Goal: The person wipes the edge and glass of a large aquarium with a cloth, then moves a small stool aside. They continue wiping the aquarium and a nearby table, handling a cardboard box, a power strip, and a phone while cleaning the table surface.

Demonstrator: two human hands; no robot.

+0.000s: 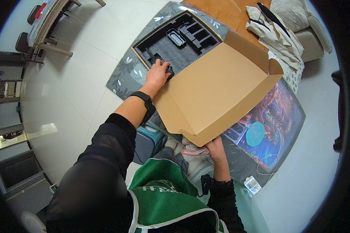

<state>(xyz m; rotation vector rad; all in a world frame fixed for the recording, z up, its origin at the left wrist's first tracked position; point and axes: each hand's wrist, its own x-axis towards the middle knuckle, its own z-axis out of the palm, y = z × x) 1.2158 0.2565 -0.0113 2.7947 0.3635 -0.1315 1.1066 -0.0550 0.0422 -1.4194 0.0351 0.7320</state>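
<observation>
A shallow cardboard box with dark grey foam lining (179,55) lies open at the far end of the table. Its wide brown lid (218,87) is folded back towards me. My left hand (159,72) reaches into the near left corner of the lining, fingers curled around a black object (170,72) mostly covered by the hand. A small oval dark case with a pale middle (176,38) sits in the foam. Below the lid's near edge is my right hand (217,150), its fingers partly hidden beside a whitish cloth item with red stripes (194,151).
Under the box is a table with a grey floral cover (124,77). A colourful printed mat (268,125) carries a turquoise round piece (255,134); a white cable runs to a small white device (252,185). A blue-and-grey case (150,139) stands below, left. Clothing (277,32) lies far right.
</observation>
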